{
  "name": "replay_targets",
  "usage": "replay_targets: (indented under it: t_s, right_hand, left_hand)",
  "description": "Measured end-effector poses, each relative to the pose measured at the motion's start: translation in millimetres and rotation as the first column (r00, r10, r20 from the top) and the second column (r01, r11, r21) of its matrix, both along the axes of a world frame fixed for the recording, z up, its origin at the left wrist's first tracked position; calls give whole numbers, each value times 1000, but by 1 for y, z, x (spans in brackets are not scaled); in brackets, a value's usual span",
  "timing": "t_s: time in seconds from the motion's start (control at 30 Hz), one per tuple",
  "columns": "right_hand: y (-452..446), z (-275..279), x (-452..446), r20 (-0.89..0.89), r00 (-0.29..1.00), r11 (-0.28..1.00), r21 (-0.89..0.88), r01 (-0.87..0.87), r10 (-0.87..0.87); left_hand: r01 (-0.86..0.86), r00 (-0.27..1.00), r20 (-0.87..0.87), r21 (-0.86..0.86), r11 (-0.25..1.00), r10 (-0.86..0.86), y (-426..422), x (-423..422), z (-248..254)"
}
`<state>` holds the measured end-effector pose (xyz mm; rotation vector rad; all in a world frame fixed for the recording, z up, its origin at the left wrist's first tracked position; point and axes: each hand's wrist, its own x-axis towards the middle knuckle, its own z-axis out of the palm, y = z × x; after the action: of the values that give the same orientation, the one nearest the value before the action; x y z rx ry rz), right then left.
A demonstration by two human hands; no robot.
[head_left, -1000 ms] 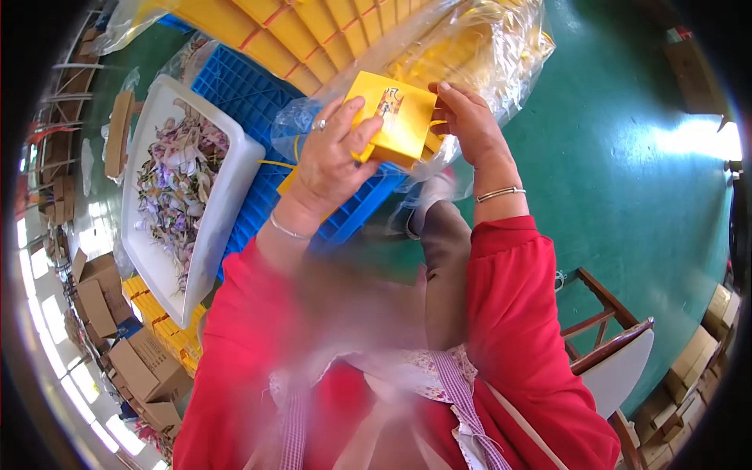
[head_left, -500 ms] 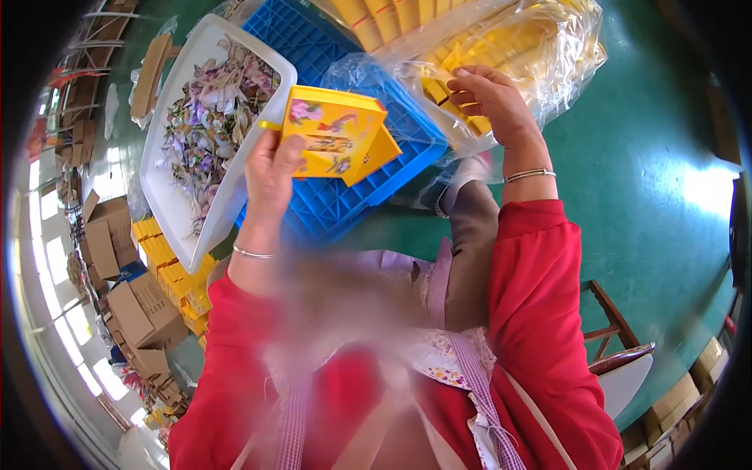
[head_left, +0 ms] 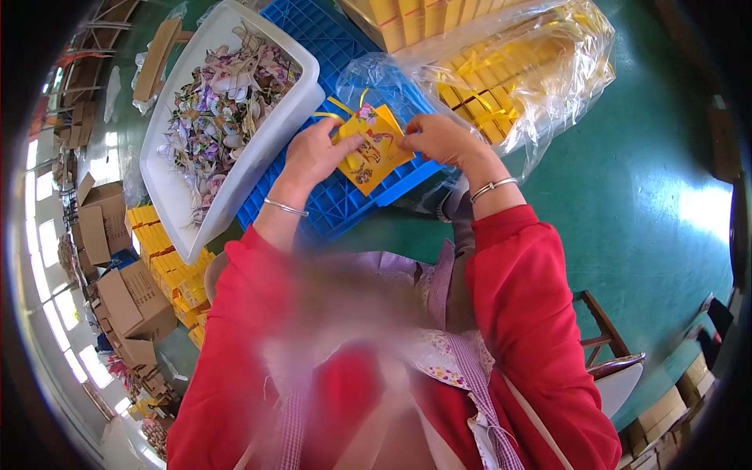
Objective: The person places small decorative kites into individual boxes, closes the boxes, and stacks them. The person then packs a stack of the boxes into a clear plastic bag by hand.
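Observation:
A small yellow printed gift box with flower pictures is tilted over the blue crate. My left hand grips its left side, thumb across the printed face. At the right edge, my right hand pinches with its fingertips; whether it holds the box itself or another yellow piece there I cannot tell. Yellow ribbon ends stick out at the box's top. Just beyond my right hand lies a clear plastic bag over rows of similar yellow boxes.
Left of the hands stands a white tub heaped with dried flower-like pieces. Below the hands is a blue plastic crate. Stacked yellow boxes and cardboard cartons stand at left. A wooden stool is at right.
My right hand has come down and left from the plastic bag to the yellow box's right edge. My left hand has carried the box rightward and slightly down.

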<state>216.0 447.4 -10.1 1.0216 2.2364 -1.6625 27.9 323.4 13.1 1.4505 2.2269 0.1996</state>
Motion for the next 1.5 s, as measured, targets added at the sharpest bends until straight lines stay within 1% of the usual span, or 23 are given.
replay_targets:
  t_s: [0.1,0.17,0.2,0.27,0.4,0.5,0.6,0.67,0.7,0.77,0.8,0.9,0.93,1.0,1.03,1.07,1.17,1.27,1.37,1.4,1.43,1.47,1.5]
  right_hand:
    - [-11,-3,-5,27,1000,1000,-25,6,-6]
    - [-15,-4,-10,44,998,999,-19,51,-50]
    - [-13,-7,-11,55,995,993,-82,82,-78]
    - [-12,-14,-15,87,989,968,-212,138,-122]
    - [-10,-20,-12,42,980,947,-253,197,-193]
    - [-8,-16,-13,71,984,952,-248,177,-164]
    - [-2,-2,-11,85,992,974,-203,104,-88]
    - [3,0,-5,28,998,989,-134,56,-53]
    - [4,0,0,-13,989,967,-215,138,-144]
    - [9,2,7,-74,942,883,-378,279,-329]
    - [11,6,9,-33,937,841,-453,297,-349]
    - [13,-6,17,-61,824,691,-581,430,-563]
    - [18,-7,23,-76,778,625,-646,438,-624]
    - [30,-10,37,-82,673,478,-766,430,-735]
    - [32,-11,41,-51,650,447,-767,461,-758]
    - [33,-11,44,-23,626,417,-766,490,-779]
    - [31,-22,40,52,612,340,-793,505,-789]
    - [7,-12,14,104,647,329,-794,511,-755]
    - [7,-17,12,25,654,318,-859,401,-756]
    - [4,-5,12,15,628,302,-868,394,-778]
    - [8,-7,13,-20,623,314,-876,366,-782]
    - [14,-11,18,-53,615,324,-883,339,-787]
    - [18,-10,23,-85,607,335,-889,311,-790]
  left_hand:
    - [31,996,-87,143,989,-18,-1,-3,-19]
    - [-139,973,190,48,989,128,-4,-11,-33]
    - [-209,926,318,-19,978,204,-6,-14,-37]
    - [-270,835,486,-44,962,257,-6,-20,-47]
    - [-378,625,715,-74,923,313,-4,-8,-24]
    - [-426,751,565,21,905,341,-5,-5,-32]
    - [-333,758,589,-18,943,279,-10,-6,-30]
    - [-360,652,694,-70,930,305,-15,-6,-14]
    - [-371,593,741,-95,924,315,-16,-5,-7]
    - [-492,460,830,-56,869,314,-17,0,-7]
    - [-552,393,869,-40,833,301,-16,1,-7]
    - [-661,114,911,-228,715,395,-12,-3,-34]
    - [-692,121,890,-243,680,440,-10,-1,-41]
    - [-629,432,755,-140,765,494,-7,4,-49]
    - [-583,571,654,-103,806,497,-6,8,-50]
    - [-579,579,617,-149,801,533,-3,13,-52]
    - [-503,759,471,-15,864,450,-1,7,-87]
    - [-465,846,355,124,877,398,7,28,-53]
    - [-621,615,745,255,741,259,10,32,-47]
    - [-609,616,768,321,725,177,10,35,-43]
    - [-489,814,555,495,718,171,10,40,-31]
    - [-322,941,294,623,712,168,8,46,-17]
    - [-125,986,7,698,705,168,6,50,-5]
